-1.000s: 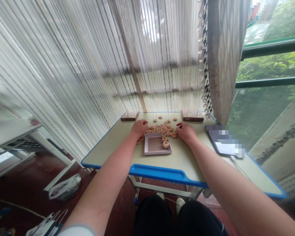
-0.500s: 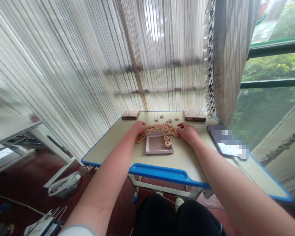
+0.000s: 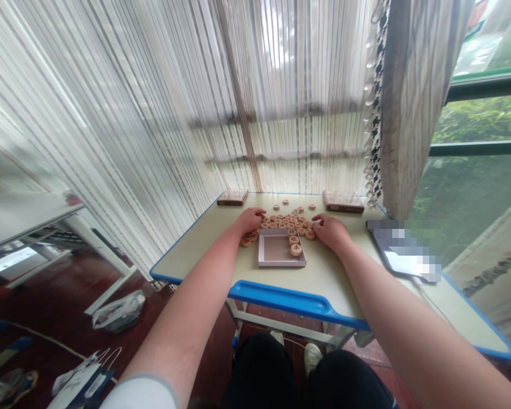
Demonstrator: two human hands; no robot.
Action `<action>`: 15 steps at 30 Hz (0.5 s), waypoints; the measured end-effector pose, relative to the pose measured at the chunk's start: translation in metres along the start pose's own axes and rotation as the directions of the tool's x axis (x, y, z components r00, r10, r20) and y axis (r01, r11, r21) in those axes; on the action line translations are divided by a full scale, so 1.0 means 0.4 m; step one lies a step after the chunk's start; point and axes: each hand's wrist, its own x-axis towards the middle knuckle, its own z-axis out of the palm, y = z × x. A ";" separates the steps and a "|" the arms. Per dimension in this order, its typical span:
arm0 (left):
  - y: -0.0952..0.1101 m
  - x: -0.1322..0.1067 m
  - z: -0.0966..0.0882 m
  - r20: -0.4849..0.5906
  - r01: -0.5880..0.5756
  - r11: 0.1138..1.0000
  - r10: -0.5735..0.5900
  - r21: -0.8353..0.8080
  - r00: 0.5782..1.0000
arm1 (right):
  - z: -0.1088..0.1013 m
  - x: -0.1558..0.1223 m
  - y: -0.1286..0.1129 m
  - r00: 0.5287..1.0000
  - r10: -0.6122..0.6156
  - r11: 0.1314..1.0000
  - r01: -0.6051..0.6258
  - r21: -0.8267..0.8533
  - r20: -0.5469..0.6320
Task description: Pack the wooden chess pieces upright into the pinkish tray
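Many round wooden Chinese chess pieces (image 3: pixel 287 220) lie in a loose heap in the middle of the table. My left hand (image 3: pixel 252 218) is at the heap's left edge, fingers stretched out over the nearest pieces. On the opposite side, my right hand (image 3: pixel 329 228) rests low by the outer pieces, thumb and fingers apart. Neither hand visibly grips a piece, though the fingertips are small in view. In front of the heap sits a shallow open box (image 3: pixel 276 263). Three pieces stand in a column along its right side, the nearest chess piece (image 3: pixel 296 250) showing a black character.
Two flat brown boxes lie at the back, a left box (image 3: pixel 233 197) and a right box (image 3: pixel 343 201). A dark tablet-like device (image 3: pixel 402 250) with a cable is on the right. The table (image 3: pixel 196 250) has a blue rim and front tray (image 3: pixel 281 297). Curtains hang behind.
The view has turned slightly left, so everything sits further right. My left hand has shifted right, closer over the heap's left edge. My right hand has hardly moved.
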 end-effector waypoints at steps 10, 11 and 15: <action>-0.002 -0.043 -0.085 0.337 0.035 0.948 0.078 -0.316 0.938 | -0.003 -0.001 -0.005 1.000 0.001 1.000 -0.001 -0.027 -0.017; -0.003 -0.049 -0.096 0.364 0.029 0.948 0.094 -0.318 0.927 | -0.003 -0.001 -0.005 1.000 -0.001 1.000 0.000 -0.026 -0.018; -0.007 -0.063 -0.116 0.439 0.009 0.960 0.119 -0.279 0.890 | -0.002 -0.003 -0.006 1.000 0.001 1.000 -0.001 -0.018 -0.014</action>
